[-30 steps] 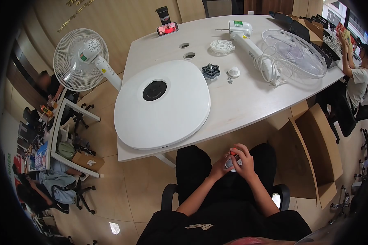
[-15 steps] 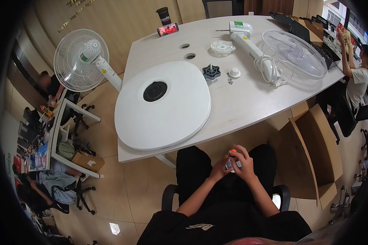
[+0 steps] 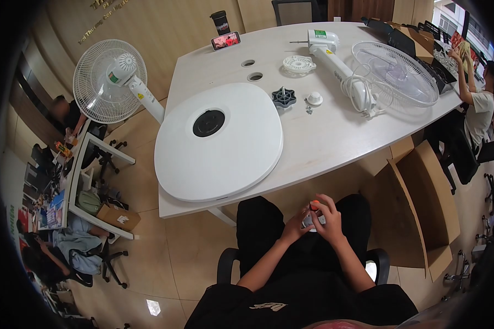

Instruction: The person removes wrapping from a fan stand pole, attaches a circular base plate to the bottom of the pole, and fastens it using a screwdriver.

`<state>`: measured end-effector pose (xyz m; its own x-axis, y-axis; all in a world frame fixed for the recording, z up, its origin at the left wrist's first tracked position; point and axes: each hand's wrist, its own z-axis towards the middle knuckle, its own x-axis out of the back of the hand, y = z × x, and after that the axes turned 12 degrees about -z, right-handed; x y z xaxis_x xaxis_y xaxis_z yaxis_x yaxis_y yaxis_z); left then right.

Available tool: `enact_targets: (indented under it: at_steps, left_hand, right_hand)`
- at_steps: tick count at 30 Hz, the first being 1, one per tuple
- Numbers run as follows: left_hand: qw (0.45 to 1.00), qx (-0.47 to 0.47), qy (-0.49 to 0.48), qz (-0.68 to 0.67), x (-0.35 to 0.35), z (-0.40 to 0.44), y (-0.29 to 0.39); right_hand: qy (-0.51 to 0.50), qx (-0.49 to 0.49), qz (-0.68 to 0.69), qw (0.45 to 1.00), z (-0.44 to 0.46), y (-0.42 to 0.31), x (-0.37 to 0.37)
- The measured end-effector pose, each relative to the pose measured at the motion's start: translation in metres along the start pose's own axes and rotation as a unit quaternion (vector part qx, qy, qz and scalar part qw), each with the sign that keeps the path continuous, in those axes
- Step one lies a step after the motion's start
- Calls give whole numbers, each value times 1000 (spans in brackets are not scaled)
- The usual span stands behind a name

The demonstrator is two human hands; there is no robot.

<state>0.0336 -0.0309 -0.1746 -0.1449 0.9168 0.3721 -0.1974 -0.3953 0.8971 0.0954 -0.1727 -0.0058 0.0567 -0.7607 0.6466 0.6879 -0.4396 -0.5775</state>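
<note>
Over my lap, both hands are closed around a small whitish object with an orange top; its kind is not clear, as fingers cover most of it. My left hand wraps its left side. My right hand has its fingers bent at the orange top and the right side. On the table ahead lie a white rounded fan base with a black centre, a grey star-shaped knob, a white round cap and a few small screws.
A fan motor and stand with a coiled cord, a fan grille with blades and a white ring part are on the table. An open cardboard box stands right of my chair. An assembled fan stands left.
My fingers have shifted very slightly around the small object, and its orange top sits a touch further right. The things on the table have stayed put.
</note>
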Motion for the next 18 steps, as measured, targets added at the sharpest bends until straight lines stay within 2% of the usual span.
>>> enact_targets:
  at_steps: [3, 9, 12, 15, 18]
  left_hand:
    - [1000, 6, -1, 16, -2, -1, -1]
    - [999, 23, -25, 20, 0, 1, 0]
    - [998, 52, -31, -11, 3, 1, 8]
    - [1000, -4, -12, -6, 1, 0, -2]
    - [1000, 26, -14, -5, 0, -2, 0]
  right_hand:
    - [23, 32, -10, 999, 0, 7, -4]
    - [5, -1, -12, 1000, 0, 8, -7]
    - [17, 16, -10, 1000, 1, 5, -5]
    - [11, 13, 5, 1000, 4, -4, 4]
    - [18, 47, 6, 999, 1, 2, 0]
